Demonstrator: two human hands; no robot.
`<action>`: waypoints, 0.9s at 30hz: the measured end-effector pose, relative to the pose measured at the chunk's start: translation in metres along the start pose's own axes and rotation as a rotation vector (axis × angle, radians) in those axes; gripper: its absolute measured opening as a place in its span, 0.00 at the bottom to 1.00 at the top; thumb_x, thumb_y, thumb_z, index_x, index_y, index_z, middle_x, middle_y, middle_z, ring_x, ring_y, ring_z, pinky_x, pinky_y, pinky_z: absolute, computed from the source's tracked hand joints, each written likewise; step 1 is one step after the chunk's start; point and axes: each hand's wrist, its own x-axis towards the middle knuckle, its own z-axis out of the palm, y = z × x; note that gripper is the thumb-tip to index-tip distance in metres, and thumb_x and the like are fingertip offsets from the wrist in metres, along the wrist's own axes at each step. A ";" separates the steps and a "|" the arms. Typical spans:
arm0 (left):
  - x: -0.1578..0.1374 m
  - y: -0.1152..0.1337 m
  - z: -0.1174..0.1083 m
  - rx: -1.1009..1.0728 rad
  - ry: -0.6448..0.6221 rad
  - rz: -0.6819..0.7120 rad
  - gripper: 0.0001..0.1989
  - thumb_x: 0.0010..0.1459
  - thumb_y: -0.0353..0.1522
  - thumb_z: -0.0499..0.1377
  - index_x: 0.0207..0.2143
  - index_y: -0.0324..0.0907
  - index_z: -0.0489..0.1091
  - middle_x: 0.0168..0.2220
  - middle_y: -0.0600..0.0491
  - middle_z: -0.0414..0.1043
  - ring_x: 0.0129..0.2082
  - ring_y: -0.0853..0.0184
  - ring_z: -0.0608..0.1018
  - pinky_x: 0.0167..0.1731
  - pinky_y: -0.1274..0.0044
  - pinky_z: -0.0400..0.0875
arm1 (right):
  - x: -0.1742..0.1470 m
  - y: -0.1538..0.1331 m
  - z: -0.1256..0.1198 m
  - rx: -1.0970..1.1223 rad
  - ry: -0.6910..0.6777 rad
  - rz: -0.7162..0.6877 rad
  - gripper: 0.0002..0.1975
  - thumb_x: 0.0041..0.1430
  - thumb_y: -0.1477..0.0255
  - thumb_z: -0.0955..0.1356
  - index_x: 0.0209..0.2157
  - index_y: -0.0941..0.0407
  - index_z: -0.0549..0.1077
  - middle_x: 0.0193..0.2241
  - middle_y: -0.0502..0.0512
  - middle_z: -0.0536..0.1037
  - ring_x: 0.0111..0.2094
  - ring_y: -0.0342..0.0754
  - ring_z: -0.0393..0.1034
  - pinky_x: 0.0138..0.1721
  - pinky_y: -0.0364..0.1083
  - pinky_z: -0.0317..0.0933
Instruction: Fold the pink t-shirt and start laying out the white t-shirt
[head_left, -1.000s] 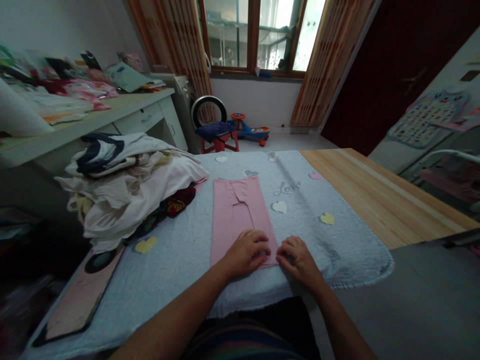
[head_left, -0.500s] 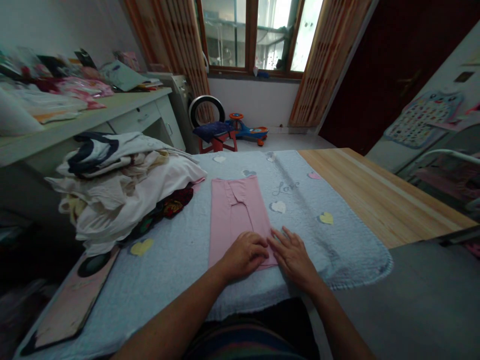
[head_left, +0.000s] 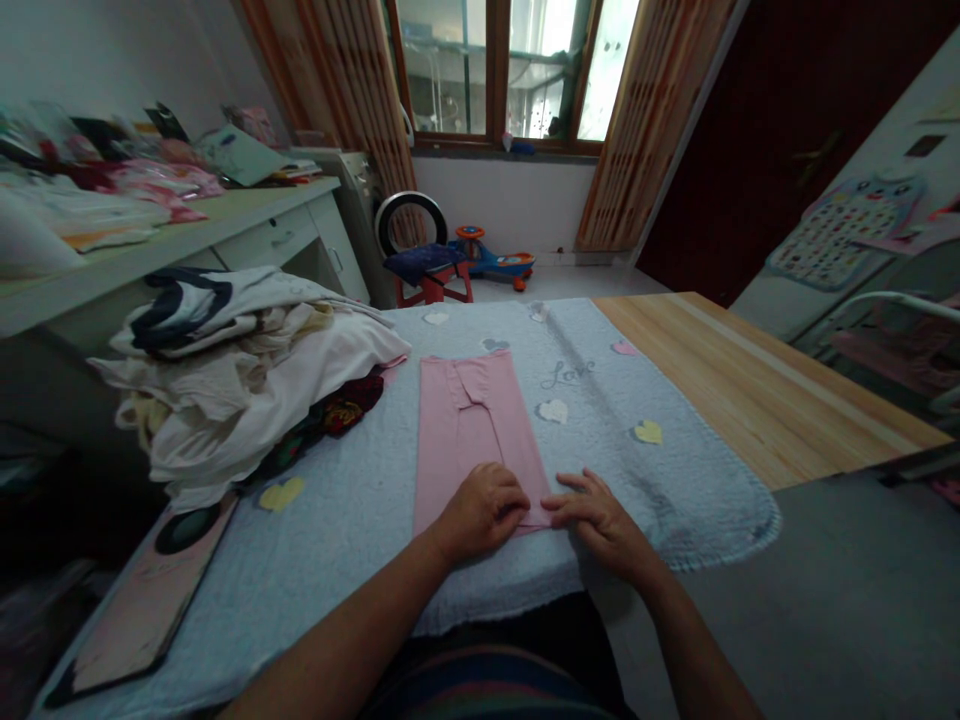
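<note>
A folded pink garment point(head_left: 439, 440), narrow and long, lies flat on the pale blue quilted cover in front of me. My left hand point(head_left: 487, 507) rests on its lower part with the fingers curled in against the cloth near the bottom edge. At the lower right corner, the fingertips of my right hand point(head_left: 600, 522) touch the garment's edge; the fingers are spread and partly raised. A fold line runs down the middle of the cloth, with a loose flap near its upper half.
On the left is a heap of white and dark clothes point(head_left: 277, 370). A pink flat board point(head_left: 150, 600) with a dark oval lies nearer. The quilted cover point(head_left: 360, 520) drapes over a wooden table point(head_left: 750, 390). Behind stand a stool point(head_left: 431, 270) and a toy ride-on car point(head_left: 495, 262).
My right hand has drawn slightly right and its fingers have lifted partly off the garment. My left hand has stayed nearly in place, and the garment lies as before.
</note>
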 end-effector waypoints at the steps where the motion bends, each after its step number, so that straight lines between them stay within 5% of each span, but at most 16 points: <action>1: 0.000 0.001 0.000 0.012 -0.007 0.005 0.06 0.59 0.28 0.58 0.33 0.43 0.76 0.33 0.51 0.73 0.37 0.64 0.73 0.42 0.70 0.65 | -0.001 -0.001 -0.001 0.021 -0.004 0.010 0.17 0.57 0.79 0.60 0.36 0.49 0.77 0.46 0.49 0.81 0.59 0.52 0.65 0.64 0.70 0.42; 7: 0.000 0.002 -0.001 0.015 -0.030 0.027 0.06 0.58 0.29 0.59 0.32 0.43 0.76 0.33 0.51 0.73 0.37 0.64 0.74 0.41 0.71 0.65 | 0.001 -0.004 -0.008 0.098 0.023 0.053 0.16 0.54 0.79 0.59 0.29 0.50 0.76 0.34 0.48 0.82 0.51 0.51 0.72 0.64 0.67 0.45; 12: -0.001 0.001 0.001 0.013 -0.041 0.057 0.06 0.58 0.29 0.59 0.32 0.43 0.76 0.33 0.51 0.74 0.37 0.64 0.74 0.40 0.71 0.66 | 0.022 -0.002 0.002 0.069 0.235 0.094 0.16 0.56 0.78 0.59 0.37 0.53 0.76 0.37 0.54 0.81 0.43 0.49 0.75 0.51 0.53 0.66; 18: -0.003 0.002 0.001 -0.024 0.000 0.080 0.06 0.55 0.26 0.57 0.30 0.42 0.73 0.29 0.51 0.74 0.34 0.64 0.74 0.39 0.72 0.67 | 0.046 -0.003 0.030 -0.197 0.108 -0.008 0.22 0.65 0.76 0.58 0.58 0.54 0.68 0.59 0.60 0.70 0.61 0.51 0.63 0.62 0.59 0.55; 22: -0.003 0.002 0.001 -0.010 0.025 0.060 0.05 0.54 0.27 0.56 0.28 0.42 0.70 0.27 0.51 0.72 0.32 0.64 0.73 0.37 0.73 0.67 | 0.039 -0.009 0.035 -0.386 -0.027 0.031 0.24 0.65 0.76 0.59 0.61 0.54 0.65 0.64 0.59 0.63 0.65 0.52 0.56 0.64 0.62 0.50; 27: -0.004 0.002 0.002 0.006 0.042 0.039 0.04 0.53 0.27 0.56 0.28 0.42 0.70 0.28 0.50 0.72 0.32 0.64 0.74 0.37 0.73 0.67 | 0.022 -0.010 0.028 -0.422 -0.033 0.048 0.26 0.63 0.75 0.61 0.62 0.52 0.64 0.64 0.58 0.64 0.66 0.53 0.56 0.64 0.62 0.50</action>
